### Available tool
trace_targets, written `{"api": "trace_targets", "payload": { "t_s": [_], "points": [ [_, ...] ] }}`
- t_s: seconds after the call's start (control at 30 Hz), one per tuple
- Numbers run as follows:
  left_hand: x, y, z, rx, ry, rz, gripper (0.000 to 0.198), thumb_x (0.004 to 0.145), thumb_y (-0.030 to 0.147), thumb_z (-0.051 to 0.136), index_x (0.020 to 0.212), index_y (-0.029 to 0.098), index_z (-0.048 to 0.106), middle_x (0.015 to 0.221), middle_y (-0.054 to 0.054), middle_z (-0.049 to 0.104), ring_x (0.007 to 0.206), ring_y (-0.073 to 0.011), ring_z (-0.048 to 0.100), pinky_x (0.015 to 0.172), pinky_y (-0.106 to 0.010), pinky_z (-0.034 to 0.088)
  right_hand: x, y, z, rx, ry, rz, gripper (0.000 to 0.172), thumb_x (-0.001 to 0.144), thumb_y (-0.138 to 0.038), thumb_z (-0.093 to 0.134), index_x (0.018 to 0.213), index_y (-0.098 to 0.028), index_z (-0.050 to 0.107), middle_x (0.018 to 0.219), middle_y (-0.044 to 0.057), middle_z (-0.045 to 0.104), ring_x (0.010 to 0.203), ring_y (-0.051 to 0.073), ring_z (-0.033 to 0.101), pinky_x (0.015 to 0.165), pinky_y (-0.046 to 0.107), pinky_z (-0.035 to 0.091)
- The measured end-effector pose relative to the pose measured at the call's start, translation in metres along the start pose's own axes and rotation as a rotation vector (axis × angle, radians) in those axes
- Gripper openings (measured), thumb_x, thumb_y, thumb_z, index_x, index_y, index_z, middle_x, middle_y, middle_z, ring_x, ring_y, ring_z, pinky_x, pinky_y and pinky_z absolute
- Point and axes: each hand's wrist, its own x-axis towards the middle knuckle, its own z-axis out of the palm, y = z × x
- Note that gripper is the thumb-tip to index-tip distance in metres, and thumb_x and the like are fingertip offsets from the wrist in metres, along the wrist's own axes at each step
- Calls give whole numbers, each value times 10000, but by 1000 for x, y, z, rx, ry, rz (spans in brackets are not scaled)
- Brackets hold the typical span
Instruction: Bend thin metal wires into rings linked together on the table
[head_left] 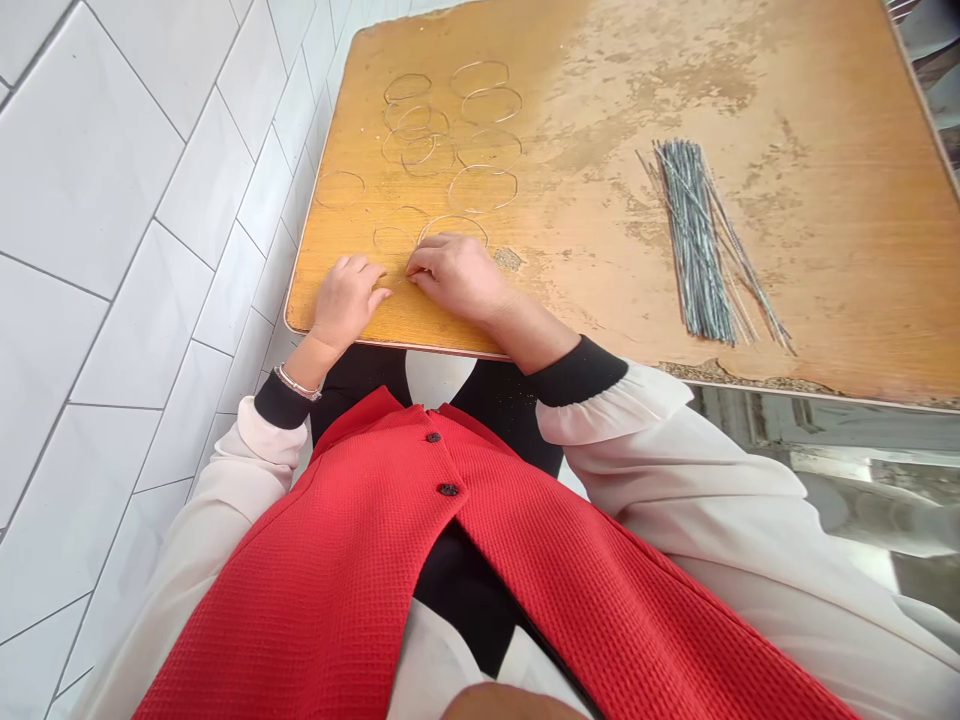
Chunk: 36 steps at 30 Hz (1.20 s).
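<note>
My left hand (349,297) rests near the front left edge of the wooden table, its thumb apart from its loosely bent fingers and nothing visible between them. Just to its right, my right hand (457,272) is closed in a pinch over the tabletop. Whatever its fingertips hold is too small or hidden to make out. A thin wire ring (453,217) lies right behind the right hand, partly covered by it. Beyond both hands, several more thin wire rings (482,168) lie flat in two rough columns, some overlapping. One faint ring (341,174) lies apart at the left.
A bundle of grey twisted metal wires (694,245) lies on the right of the table (585,260), with a few loose strands beside it. The tabletop is worn and its front edge is chipped (750,377). A white tiled wall (135,220) runs close along the left.
</note>
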Motion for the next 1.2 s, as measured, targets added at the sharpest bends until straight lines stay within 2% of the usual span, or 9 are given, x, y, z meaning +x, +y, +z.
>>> {"api": "trace_targets", "payload": {
  "t_s": [0.1,0.3,0.43,0.63,0.9,1.03,1.2],
  "points": [
    [-5,-6,-7,-2,-1,-14,217,945,377,598,1045,208,691,1053,-102,684,1081,-285,608,975,-446,499,-1,1,-1,21,4,-20,300,958,-335,476,967,-267,768,1034,108,744,1037,313,638,961,495,501],
    [-7,-12,-8,-5,17,-19,191,969,303,549,980,190,702,1016,-110,683,1042,-270,629,953,-444,515,-3,1,-3,19,-7,-18,315,942,-343,492,1057,-261,773,1103,111,747,1081,324,643,955,498,499],
    [-4,-10,-6,-23,-7,-17,207,978,309,539,938,187,702,1025,-117,677,1067,-278,628,959,-459,516,-4,-3,-3,-1,-7,-16,281,916,-311,529,1004,-231,783,1127,114,731,1042,312,660,895,456,497],
    [-4,-8,-6,-42,0,-15,220,975,304,549,865,191,703,970,-98,676,1026,-263,641,950,-452,519,-4,-6,0,-10,-4,-25,247,884,-249,544,918,-223,787,1057,89,727,938,263,660,819,394,486],
    [-7,-15,-21,-126,72,-29,226,994,354,527,944,221,703,959,-77,699,996,-223,658,933,-405,527,-8,3,-6,79,-57,-50,213,864,-253,563,864,-242,775,1013,70,735,906,233,659,835,376,495],
    [-7,-8,-24,-160,5,-33,183,977,284,542,971,210,709,1005,-77,705,1015,-223,668,952,-396,527,-9,3,-7,51,-62,-55,216,859,-254,561,893,-240,773,1045,73,735,915,236,660,840,378,502],
    [-8,4,-16,-129,-68,18,151,928,202,580,974,206,724,1005,-61,706,1026,-227,650,962,-398,529,-8,-2,-5,-18,-78,-91,249,880,-219,516,904,-224,764,1006,101,720,928,254,650,840,389,496]
  ]
}}
